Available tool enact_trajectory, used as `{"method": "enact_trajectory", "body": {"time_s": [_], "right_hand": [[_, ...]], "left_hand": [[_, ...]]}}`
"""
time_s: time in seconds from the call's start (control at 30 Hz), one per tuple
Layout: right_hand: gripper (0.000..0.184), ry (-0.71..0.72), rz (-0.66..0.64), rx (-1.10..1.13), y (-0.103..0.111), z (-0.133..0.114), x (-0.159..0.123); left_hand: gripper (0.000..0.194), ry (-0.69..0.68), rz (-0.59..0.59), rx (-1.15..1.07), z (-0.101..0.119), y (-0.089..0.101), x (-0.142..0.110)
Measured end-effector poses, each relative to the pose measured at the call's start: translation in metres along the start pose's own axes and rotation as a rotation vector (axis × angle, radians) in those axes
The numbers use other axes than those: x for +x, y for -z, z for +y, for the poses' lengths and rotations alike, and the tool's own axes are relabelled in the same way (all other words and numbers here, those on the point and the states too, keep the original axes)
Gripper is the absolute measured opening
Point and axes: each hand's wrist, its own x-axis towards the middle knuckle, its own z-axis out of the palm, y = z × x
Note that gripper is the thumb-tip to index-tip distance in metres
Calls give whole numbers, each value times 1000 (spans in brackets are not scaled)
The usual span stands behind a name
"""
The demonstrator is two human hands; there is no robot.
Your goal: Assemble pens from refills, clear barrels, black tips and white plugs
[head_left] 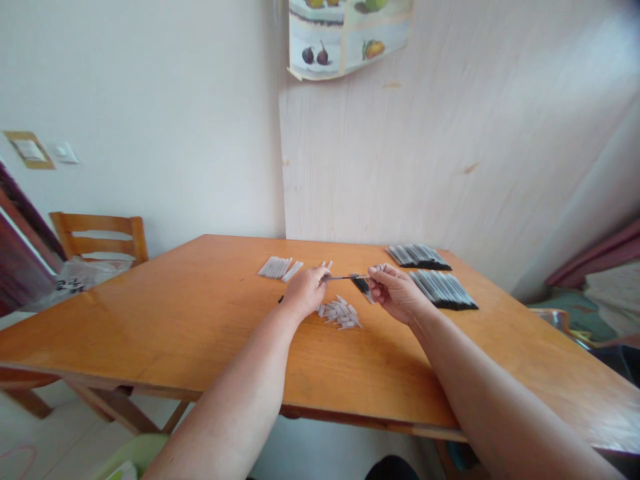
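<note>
My left hand (306,291) and my right hand (394,291) are raised over the middle of the table, fingers pinched. Between them runs a thin, pen-like rod (345,277), dark along part of its length, level and held at both ends. Its exact kind is too small to make out. Below my left hand lies a loose pile of small whitish plastic pieces (341,313). Just left of my right hand are several dark pen parts (361,285). Beyond my left hand, clear tubes (275,267) lie side by side in a row.
On the right of the wooden table (200,327) lie two rows of clear pens with black ends, a far row (417,255) and a nearer row (443,288). A wooden chair (103,230) stands at the left. Behind the table is a wall with a fruit poster (345,40).
</note>
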Motion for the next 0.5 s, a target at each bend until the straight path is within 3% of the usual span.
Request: {"method": "enact_trajectory", "body": {"time_s": [0.27, 0.5], "right_hand": [[41, -3, 29, -3, 1, 4, 3], [35, 34, 31, -127, 1, 12, 2]], "left_hand": [[23, 67, -10, -28, 10, 7, -1], [23, 119, 109, -118, -1, 9, 3]]}}
